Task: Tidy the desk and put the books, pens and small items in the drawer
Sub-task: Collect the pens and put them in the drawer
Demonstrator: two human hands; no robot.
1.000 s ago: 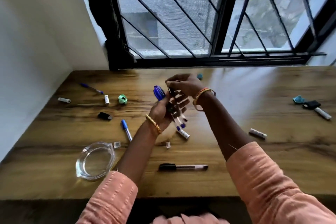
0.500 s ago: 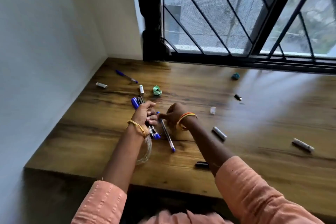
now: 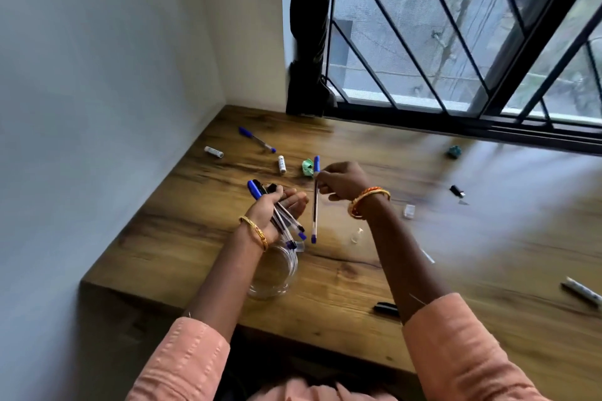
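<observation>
the gathering step: the left hand (image 3: 277, 208) grips a bundle of pens (image 3: 286, 221), fingers curled around them, above the desk (image 3: 182, 205) near its left edge. the right hand (image 3: 342, 181) pinches one pen (image 3: 315, 205) upright beside it. next this pen should join the bundle.

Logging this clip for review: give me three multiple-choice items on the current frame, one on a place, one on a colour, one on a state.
1. Where is the glass dish?
A. near desk edge, under the left forearm
B. on the windowsill
C. by the far wall

2. Cap colour of the single pen in the right hand?
A. red
B. blue
C. green

3. The left hand is:
A. flat on the desk
B. holding nothing
C. holding a bundle of pens

Answers: 1 A, dish sits beneath the forearm; 2 B, top cap is blue; 3 C, several pens lie in its grip.
</observation>
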